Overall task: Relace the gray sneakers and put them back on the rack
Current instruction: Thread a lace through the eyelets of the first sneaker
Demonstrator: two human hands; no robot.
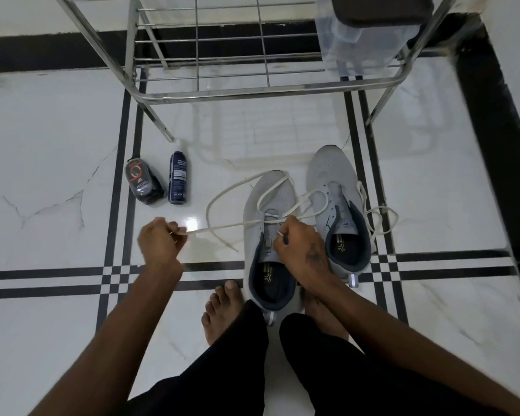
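Two gray sneakers stand side by side on the floor, toes pointing away from me. The left sneaker (pixel 270 205) has a white lace (pixel 222 193) threaded through its lowest eyelets, with long loose loops trailing over the toe and floor. My left hand (pixel 161 241) pinches one end of that lace, pulled taut to the left of the shoe. My right hand (pixel 300 244) rests over the shoe's tongue and pinches the lace's other end. The right sneaker (pixel 332 181) carries a second white lace (pixel 382 217) lying loose around its right side.
A steel wire shoe rack (pixel 222 85) stands just beyond the sneakers, a clear plastic box (pixel 364 43) on its right part. A dark spray bottle (pixel 177 178) and a dark polish container (pixel 143 184) sit on the floor to the left. My bare feet (pixel 222 310) are near the heels.
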